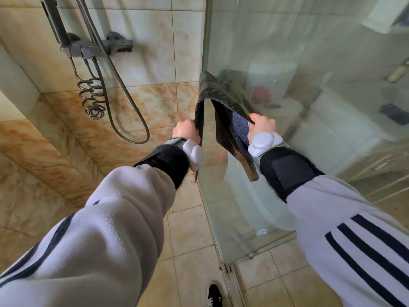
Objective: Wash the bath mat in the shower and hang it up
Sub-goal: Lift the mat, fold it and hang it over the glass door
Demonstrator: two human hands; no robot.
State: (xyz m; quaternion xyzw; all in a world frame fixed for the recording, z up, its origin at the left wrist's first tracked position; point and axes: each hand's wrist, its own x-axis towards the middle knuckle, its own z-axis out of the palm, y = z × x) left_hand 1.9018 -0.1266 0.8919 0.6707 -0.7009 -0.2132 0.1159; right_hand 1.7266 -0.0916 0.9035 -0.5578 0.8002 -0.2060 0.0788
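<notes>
Noted one black shoe [215, 295] on the floor tiles [190, 229] at the nearest edge. Noted the left sleeve [110, 218] and the right sleeve [343, 218] reaching forward, each ending in a black strap and a pale wrist unit [263, 144].

Found the left hand [187, 131] clenched on the left flap of the bath mat [218, 100], on the shower side. Found the right hand [262, 125] grasping the right flap, fingers curled over its edge.

Located the bath mat folded over the metal bar [245, 160] at the edge of the glass door [287, 63], dark backing outward, blue pile showing inside the fold beside the right hand. Could not tell wet from dry on the mat (no drips or running water visible).

Farther off, recorded the shower hose [135, 142] hanging in a loop below the mixer [97, 48] on the stained wall tiles [155, 52].

Judged the washing stage as finished and the hanging stage as nearly complete. Judged the remaining work as small: evening out the two flaps, confirming a steady seat on the bar, then letting go with both hands.
</notes>
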